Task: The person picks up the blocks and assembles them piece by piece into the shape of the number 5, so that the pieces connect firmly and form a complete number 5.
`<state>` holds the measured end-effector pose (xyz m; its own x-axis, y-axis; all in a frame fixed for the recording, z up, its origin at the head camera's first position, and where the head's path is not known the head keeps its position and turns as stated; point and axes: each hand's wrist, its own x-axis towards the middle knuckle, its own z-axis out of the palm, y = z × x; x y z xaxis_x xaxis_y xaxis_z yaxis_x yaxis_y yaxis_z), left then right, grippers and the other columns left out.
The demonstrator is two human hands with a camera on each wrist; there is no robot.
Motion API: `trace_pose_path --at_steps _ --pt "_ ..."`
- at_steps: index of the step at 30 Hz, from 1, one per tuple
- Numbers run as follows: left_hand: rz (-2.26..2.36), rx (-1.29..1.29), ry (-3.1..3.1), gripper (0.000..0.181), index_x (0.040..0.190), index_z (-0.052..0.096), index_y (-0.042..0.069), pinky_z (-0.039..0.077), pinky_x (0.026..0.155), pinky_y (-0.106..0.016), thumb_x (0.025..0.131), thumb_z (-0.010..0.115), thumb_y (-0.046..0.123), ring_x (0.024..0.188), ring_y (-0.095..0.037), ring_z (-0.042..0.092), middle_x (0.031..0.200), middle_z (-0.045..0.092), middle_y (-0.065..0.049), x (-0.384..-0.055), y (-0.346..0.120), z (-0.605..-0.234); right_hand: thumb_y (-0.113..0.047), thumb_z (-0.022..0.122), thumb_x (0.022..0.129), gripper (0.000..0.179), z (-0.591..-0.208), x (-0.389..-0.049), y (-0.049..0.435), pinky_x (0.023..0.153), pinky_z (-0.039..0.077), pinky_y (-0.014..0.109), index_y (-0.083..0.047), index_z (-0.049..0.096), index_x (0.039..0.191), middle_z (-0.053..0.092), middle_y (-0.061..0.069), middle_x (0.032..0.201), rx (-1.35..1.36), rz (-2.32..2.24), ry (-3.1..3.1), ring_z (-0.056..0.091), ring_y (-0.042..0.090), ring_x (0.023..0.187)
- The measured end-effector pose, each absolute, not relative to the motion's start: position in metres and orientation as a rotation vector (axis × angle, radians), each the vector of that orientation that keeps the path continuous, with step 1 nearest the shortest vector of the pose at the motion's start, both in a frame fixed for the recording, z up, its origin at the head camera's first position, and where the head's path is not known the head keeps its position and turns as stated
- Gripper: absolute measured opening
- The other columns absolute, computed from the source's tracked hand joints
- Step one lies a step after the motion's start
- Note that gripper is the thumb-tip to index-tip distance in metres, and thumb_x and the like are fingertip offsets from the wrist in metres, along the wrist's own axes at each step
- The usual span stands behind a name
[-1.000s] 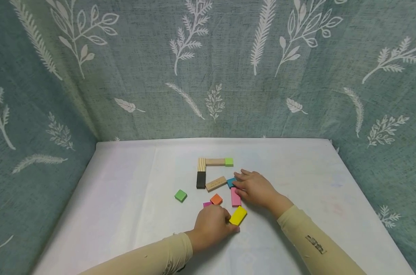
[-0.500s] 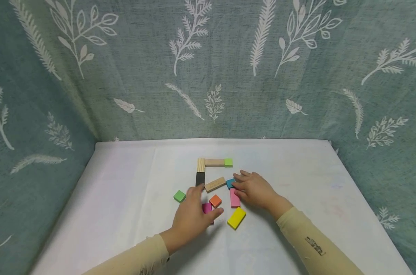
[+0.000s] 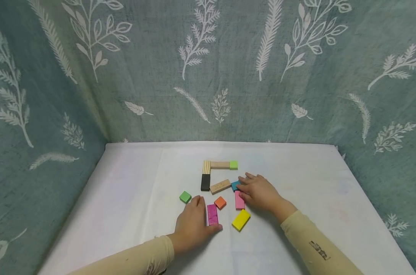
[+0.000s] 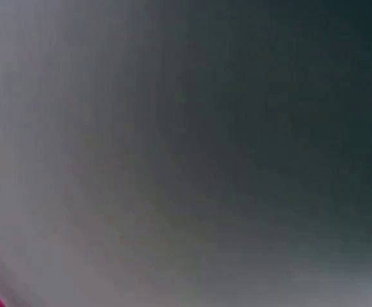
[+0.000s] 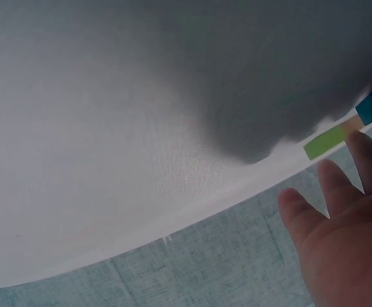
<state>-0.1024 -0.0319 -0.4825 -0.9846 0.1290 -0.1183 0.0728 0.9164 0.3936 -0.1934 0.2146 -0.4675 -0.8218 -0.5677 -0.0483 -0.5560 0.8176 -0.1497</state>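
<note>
My left hand (image 3: 193,225) lies beside a magenta block (image 3: 212,214), thumb at the block's near end and fingers stretched along its left side. That block's corner just enters the left wrist view. Fingers spread, my right hand (image 3: 261,194) rests by the blue block (image 3: 235,186) and the pink block (image 3: 239,200), its fingertips overlapping both. In the right wrist view its fingers are loosely extended near the blue block (image 5: 371,107). A yellow block (image 3: 241,220) lies tilted below the pink one, and an orange block (image 3: 220,203) sits right of the magenta block.
Farther back, a striped wooden block (image 3: 206,167), a plain wooden block (image 3: 220,165), a light green block (image 3: 233,165) and a black block (image 3: 205,182) form a corner shape. A slanted wooden block (image 3: 220,186) reaches toward the blue one. A green block (image 3: 185,197) lies left.
My left hand has let go of the yellow block, leaving it below the pink one, and moved left to the magenta block. My right hand stays put; the head view has shifted slightly.
</note>
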Motion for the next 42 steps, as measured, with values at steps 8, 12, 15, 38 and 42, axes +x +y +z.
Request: trace_pose_path --at_steps 8,12,15,38,42 --pt "0.617 0.112 3.017 0.089 0.134 0.06 0.0 0.056 0.095 -0.047 0.072 0.08 0.061 0.115 -0.028 0.065 0.133 0.061 -0.013 -0.111 -0.05 -0.486 -0.038 0.062 0.1 0.042 -0.468 -0.194 0.21 0.117 0.034 0.06 -0.019 0.065 0.137 0.056 0.005 0.149 -0.916 -0.185 2.892 0.042 0.033 0.146" --pt "0.648 0.185 2.986 0.086 0.125 0.063 0.004 0.058 0.077 -0.039 0.07 0.081 0.067 0.09 -0.018 0.062 0.113 0.063 -0.008 -0.116 -0.038 -0.484 -0.036 0.064 0.099 0.041 -0.467 -0.192 0.214 0.116 0.035 0.06 -0.018 0.066 0.135 0.057 0.006 0.148 -0.899 -0.202 2.904 0.044 0.034 0.145" --pt "0.63 0.202 2.951 0.071 0.122 0.063 0.006 0.053 0.067 -0.033 0.073 0.084 0.052 0.079 -0.015 0.055 0.1 0.061 -0.004 -0.123 -0.029 -0.479 -0.036 0.064 0.099 0.041 -0.468 -0.192 0.217 0.115 0.035 0.061 -0.017 0.066 0.135 0.057 0.006 0.147 -0.9 -0.211 2.91 0.044 0.034 0.144" --pt "1.13 0.361 2.738 0.038 0.124 0.071 0.011 0.056 0.093 -0.038 0.087 0.079 0.018 0.104 -0.017 0.067 0.115 0.07 -0.001 -0.134 -0.081 -0.482 -0.036 0.064 0.099 0.043 -0.469 -0.194 0.22 0.116 0.034 0.062 -0.018 0.064 0.138 0.058 0.003 0.147 -0.856 -0.247 2.891 0.043 0.033 0.145" --pt "1.402 0.313 2.538 0.042 0.127 0.07 0.008 0.057 0.078 -0.024 0.087 0.079 0.012 0.091 -0.013 0.066 0.106 0.072 -0.002 -0.13 -0.083 -0.478 -0.036 0.064 0.099 0.043 -0.469 -0.194 0.218 0.115 0.036 0.061 -0.018 0.064 0.137 0.059 0.004 0.146 -0.875 -0.251 2.891 0.045 0.034 0.144"
